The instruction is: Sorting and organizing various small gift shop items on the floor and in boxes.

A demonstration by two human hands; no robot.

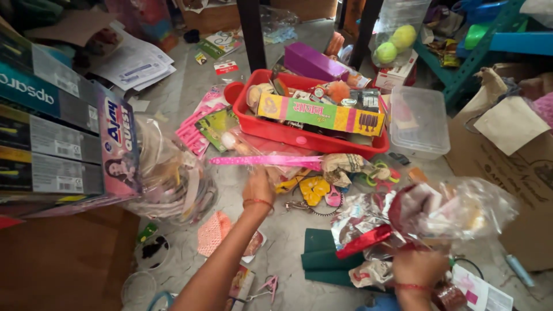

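Observation:
My left hand (259,185) reaches out over the cluttered floor and grips a long pink dotted strip (271,160) near its middle; the strip lies level in front of the red tray (299,137). My right hand (419,266) is low at the right and holds up a crinkled clear plastic bag (455,208) with red and white items inside. A shiny red wrapper (364,241) sticks out below the bag. Both wrists wear red thread bands.
The red tray holds a long yellow-green box (320,113) and small items. A clear lidded container (419,120) sits to its right, a cardboard box (507,167) further right. Stacked boxes (52,132) and a bag of bangles (173,178) stand left. Hair clips (314,190) litter the floor.

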